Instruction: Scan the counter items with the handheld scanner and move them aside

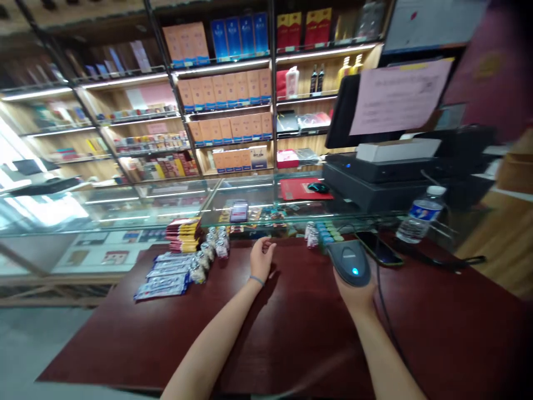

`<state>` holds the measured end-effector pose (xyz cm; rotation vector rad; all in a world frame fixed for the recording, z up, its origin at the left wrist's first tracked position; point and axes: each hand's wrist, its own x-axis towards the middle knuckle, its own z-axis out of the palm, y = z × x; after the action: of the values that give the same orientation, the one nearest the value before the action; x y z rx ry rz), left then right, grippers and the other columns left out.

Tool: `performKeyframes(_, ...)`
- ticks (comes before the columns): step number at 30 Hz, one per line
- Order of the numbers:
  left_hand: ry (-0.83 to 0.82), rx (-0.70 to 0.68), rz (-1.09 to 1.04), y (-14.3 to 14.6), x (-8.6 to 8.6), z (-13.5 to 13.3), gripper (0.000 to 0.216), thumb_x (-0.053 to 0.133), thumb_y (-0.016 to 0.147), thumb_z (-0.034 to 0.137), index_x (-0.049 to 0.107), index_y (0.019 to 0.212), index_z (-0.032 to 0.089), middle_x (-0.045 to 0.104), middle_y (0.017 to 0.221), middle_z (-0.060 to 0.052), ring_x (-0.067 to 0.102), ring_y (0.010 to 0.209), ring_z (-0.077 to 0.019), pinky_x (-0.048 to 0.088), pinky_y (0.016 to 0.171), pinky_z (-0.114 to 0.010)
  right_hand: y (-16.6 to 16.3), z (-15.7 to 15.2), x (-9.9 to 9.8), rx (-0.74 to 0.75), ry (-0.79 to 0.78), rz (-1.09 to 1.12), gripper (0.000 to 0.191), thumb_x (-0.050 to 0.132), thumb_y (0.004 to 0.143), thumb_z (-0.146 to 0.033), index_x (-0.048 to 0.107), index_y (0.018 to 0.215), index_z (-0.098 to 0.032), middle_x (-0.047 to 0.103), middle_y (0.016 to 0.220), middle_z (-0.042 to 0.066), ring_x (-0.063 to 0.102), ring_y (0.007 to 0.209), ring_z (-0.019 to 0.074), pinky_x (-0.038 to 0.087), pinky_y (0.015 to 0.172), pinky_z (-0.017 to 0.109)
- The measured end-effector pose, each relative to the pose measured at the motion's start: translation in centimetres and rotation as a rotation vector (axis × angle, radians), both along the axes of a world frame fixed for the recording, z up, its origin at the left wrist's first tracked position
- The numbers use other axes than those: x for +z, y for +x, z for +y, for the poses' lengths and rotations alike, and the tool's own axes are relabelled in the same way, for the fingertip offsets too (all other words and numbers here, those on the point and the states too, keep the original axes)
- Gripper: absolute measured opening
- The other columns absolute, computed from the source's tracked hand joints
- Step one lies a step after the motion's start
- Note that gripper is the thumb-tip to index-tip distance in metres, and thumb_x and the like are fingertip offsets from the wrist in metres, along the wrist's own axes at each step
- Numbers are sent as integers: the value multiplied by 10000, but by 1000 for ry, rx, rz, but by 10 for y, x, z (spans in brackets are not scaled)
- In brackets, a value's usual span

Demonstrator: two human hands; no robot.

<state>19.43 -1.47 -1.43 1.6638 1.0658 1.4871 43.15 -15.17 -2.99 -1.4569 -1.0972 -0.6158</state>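
Note:
My right hand (pixel 357 294) is wrapped round a dark grey barcode scanner (pixel 348 261) with a lit blue light, held over the dark red table. The scanner's head faces a row of small blue, green and white packs (pixel 327 233) at the table's back edge. My left hand (pixel 261 256), a band at its wrist, is over the table's middle. Its fingers are loosely curled with a gap to the thumb, and nothing shows between them. To its left are rows of small silvery packs (pixel 204 258), blue-and-white sachets (pixel 164 275) and stacked red-and-yellow packets (pixel 183 234).
A phone (pixel 378 248) and a water bottle (pixel 420 215) stand right of the scanner, whose cable (pixel 385 311) trails along the table. Behind runs a glass counter (pixel 254 191) with a mouse (pixel 318 188) on a red mat. A monitor (pixel 343 114) rises at right before stocked shelves.

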Motion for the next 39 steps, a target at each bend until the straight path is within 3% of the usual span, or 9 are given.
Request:
performKeyframes(2,-1,75,1,-31,4,-3,234,682,856,320,655,1047,188,678,851,-38,664,795,-174,541,784,-322,-8,1,6,-17,28,-122,340,808,678,-409,608,822,-175,635,649,32,605,549,187,505,543,303)
performKeyframes(7,42,285,-11,-96,0,-7,245,665,868,367,657,1037,191,672,903,-51,651,847,-183,523,825,-332,-30,1,19,110,53,-300,286,773,715,-362,537,752,-206,569,588,1,558,488,159,459,502,280)
performKeyframes(12,15,437,-32,-128,-13,-6,253,652,870,333,635,1075,185,646,982,-84,631,909,-204,533,863,-351,-48,-2,23,224,-1,-345,222,732,738,-354,562,810,-230,572,595,28,581,482,208,442,479,333)
performKeyframes(16,27,487,17,-134,-19,0,340,653,863,279,604,1186,184,616,1131,-119,607,1067,-240,508,970,-401,-56,-5,26,294,-37,-345,252,724,748,-321,577,931,-230,594,633,27,607,510,220,465,499,332)
performKeyframes(20,83,499,129,-134,-18,2,537,670,844,216,514,1358,195,539,1358,-153,475,1327,-294,354,1155,-477,-55,-4,25,298,-18,-388,270,735,756,-320,571,947,-223,606,660,39,619,532,226,466,508,325)
performKeyframes(23,70,447,176,-132,-16,3,684,691,811,166,429,1441,206,453,1477,-161,383,1418,-320,274,1207,-511,-52,-3,22,295,-2,-391,263,751,746,-320,568,909,-226,615,664,43,619,527,226,460,502,324)
performKeyframes(28,57,405,218,-128,-20,8,744,687,774,108,384,1449,179,429,1484,-185,368,1429,-332,258,1213,-528,-51,-3,19,269,-11,-419,247,729,769,-354,562,884,-212,604,649,38,606,529,208,474,525,319)
performKeyframes(39,39,363,163,-129,-18,9,518,619,827,133,467,1321,171,527,1342,-160,497,1309,-279,349,1165,-452,-49,-3,14,277,-55,-402,244,729,755,-365,555,842,-218,603,638,21,587,530,186,470,526,303)
